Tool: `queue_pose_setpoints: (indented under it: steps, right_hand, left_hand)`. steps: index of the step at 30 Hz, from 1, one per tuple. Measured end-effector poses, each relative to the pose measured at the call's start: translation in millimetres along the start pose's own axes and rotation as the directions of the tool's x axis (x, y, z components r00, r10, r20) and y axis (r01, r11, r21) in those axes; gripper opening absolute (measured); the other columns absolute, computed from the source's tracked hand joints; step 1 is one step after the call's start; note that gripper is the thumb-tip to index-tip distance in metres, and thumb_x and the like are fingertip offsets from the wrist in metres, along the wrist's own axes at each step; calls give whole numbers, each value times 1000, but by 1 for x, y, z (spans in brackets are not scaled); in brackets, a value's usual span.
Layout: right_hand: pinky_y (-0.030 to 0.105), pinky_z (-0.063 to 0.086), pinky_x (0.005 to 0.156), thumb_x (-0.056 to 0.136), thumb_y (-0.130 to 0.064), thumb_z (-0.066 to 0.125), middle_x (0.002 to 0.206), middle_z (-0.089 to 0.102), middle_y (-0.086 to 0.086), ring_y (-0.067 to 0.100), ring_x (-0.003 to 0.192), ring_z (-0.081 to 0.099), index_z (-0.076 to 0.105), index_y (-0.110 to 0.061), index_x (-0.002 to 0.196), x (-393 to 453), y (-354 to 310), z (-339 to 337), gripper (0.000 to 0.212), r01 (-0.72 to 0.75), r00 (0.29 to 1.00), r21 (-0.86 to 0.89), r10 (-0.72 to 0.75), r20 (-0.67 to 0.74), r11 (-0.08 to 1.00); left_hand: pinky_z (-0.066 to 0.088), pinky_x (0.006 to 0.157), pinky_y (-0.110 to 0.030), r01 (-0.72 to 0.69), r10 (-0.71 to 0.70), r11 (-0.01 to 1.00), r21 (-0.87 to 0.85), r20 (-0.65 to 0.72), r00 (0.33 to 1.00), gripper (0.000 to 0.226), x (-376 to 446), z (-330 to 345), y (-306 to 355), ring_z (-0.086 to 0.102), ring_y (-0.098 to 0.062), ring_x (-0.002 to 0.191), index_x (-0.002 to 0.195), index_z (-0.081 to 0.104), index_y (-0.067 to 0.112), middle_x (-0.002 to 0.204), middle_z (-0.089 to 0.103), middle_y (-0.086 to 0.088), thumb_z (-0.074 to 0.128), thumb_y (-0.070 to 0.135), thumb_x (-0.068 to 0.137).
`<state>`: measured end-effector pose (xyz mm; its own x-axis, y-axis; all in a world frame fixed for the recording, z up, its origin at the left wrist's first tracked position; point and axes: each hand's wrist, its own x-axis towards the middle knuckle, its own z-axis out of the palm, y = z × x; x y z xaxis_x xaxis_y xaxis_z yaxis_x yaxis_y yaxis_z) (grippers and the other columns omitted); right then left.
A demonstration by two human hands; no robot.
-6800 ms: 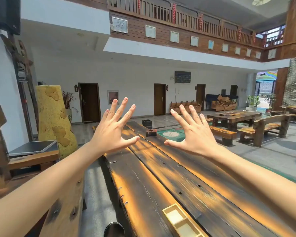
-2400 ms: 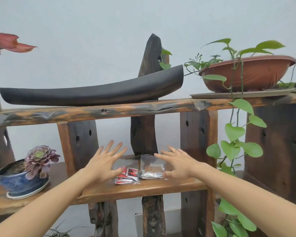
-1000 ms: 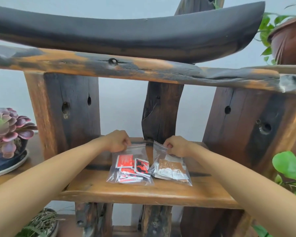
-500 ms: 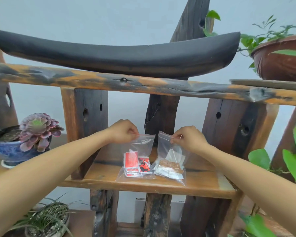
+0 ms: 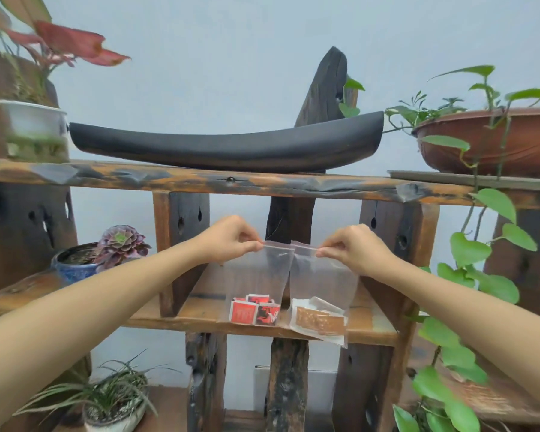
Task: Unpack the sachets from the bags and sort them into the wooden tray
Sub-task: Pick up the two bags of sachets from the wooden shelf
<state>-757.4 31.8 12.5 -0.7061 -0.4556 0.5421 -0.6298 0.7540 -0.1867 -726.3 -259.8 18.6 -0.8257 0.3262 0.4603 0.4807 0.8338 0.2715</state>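
My left grip [image 5: 231,241] pinches the top seal of the left bag [image 5: 258,275], and my right grip [image 5: 354,249] pinches the top seal of the right bag [image 5: 321,282]. Both bags hang upright side by side over the front middle of the lower shelf [image 5: 181,318], their bottoms at or just above its front edge. The red sachets [image 5: 253,311] sit bunched at the bottom of the left bag, the brown sachets [image 5: 320,321] at the bottom of the right one.

I judge the risks thus: each pinch is a thin hold on slick plastic, so a bag could slip. A swinging bag could snag the trailing vine [image 5: 487,260] on my right. The wooden tray is not in view.

Count: two bags, two grips; about four red sachets show, though overlap hides the true number, and the brown ones overlap too much to count.
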Motion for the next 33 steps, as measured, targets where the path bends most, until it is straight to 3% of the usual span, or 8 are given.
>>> queue_pose_setpoints:
  steps: [5, 9, 17, 22, 25, 28, 33]
  right_hand:
    - [37, 63, 76, 83, -43, 79, 88, 77, -7, 6, 77, 68, 83, -25, 94, -26, -8, -26, 21, 0, 999, 1, 0, -33, 1000]
    - [37, 61, 73, 81, -43, 80, 81, 75, -8, 5, 75, 67, 83, -24, 90, -53, -14, -40, 21, -8, 999, 18, 8, -41, 1000]
    - [13, 44, 61, 83, -39, 81, 78, 74, -11, 1, 70, 63, 84, -23, 88, -113, -46, -60, 17, -75, 991, 81, 84, -106, 994]
    - [9, 43, 61, 82, -38, 82, 77, 72, -11, 4, 70, 64, 84, -25, 89, -150, -81, -66, 15, -138, 975, 65, 147, -164, 988]
    - [18, 49, 67, 82, -39, 82, 78, 75, -7, 9, 72, 66, 84, -28, 88, -178, -101, -64, 12, -192, 963, 63, 200, -181, 979]
    - [10, 46, 64, 82, -41, 81, 78, 74, -14, 4, 75, 65, 83, -31, 87, -199, -120, -68, 12, -227, 951, 46, 232, -203, 973]
    - [9, 46, 62, 82, -38, 82, 78, 73, -15, 1, 72, 63, 84, -27, 91, -229, -154, -81, 14, -315, 916, 8, 306, -260, 949]
  left_hand:
    - [59, 78, -21, -3, 3, 1000, -10, -33, 999, 22, -17, -17, 24, 72, -10, 87, 105, 80, 14, 100, 79, -1, 67, 27, 95]
    - [53, 72, -12, 3, -4, 999, -42, -37, 999, 18, -33, -20, 40, 71, -9, 86, 102, 81, 15, 98, 78, 1, 68, 25, 94]
    - [47, 64, -1, -4, -8, 978, -209, -57, 998, 11, -73, -7, 57, 67, 7, 83, 95, 81, 22, 84, 72, 16, 71, 24, 91]
    - [48, 72, -6, -61, 57, 957, -283, -22, 998, 12, -88, 0, 66, 69, 2, 85, 93, 82, 20, 87, 76, 11, 71, 25, 90]
    - [51, 74, -12, -118, 119, 937, -330, -18, 993, 10, -98, 6, 76, 69, -2, 85, 90, 81, 22, 87, 76, 10, 72, 24, 89]
    - [56, 74, -16, -171, 175, 913, -369, -24, 984, 10, -105, 8, 84, 70, -4, 84, 90, 83, 22, 85, 76, 11, 73, 26, 88]
    - [52, 68, -8, -260, 264, 859, -442, -54, 963, 9, -117, 5, 106, 69, 1, 83, 88, 82, 26, 82, 75, 15, 74, 29, 87]
